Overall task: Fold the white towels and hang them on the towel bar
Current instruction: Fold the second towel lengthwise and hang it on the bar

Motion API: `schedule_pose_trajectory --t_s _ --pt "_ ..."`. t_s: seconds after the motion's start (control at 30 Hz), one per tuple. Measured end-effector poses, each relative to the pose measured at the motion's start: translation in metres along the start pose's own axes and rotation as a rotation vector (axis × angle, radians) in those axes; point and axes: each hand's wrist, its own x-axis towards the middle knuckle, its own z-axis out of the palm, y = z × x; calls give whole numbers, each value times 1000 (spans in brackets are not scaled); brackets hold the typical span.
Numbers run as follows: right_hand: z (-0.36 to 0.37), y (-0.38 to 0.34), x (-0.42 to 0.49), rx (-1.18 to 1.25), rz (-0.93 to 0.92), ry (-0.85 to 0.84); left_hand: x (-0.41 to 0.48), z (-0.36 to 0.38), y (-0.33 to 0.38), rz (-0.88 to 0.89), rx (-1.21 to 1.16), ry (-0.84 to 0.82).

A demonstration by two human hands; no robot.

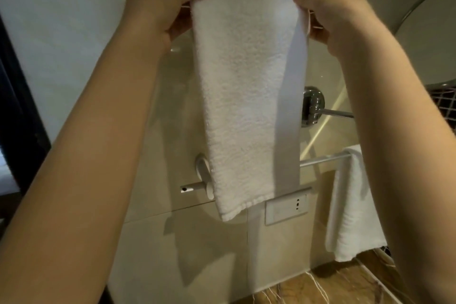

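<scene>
White terry towel [241, 81] held up
Left grip [160, 5] and right grip [338, 12] pinch its top corners; keep them level (edges aligned).

towel bar [323, 159] | one folded white towel [350, 205] hangs over it | marble counter [345, 284] below

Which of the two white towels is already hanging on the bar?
The lower-right towel, draped over the bar; the left hand and right hand hold the other towel up.
</scene>
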Motion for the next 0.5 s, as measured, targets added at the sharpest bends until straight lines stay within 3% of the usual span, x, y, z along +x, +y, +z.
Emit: schedule_pose_trajectory --t_s 0.5 --pt "-6 94 -36 36 230 -98 -59 -3 -74 -214 88 12"
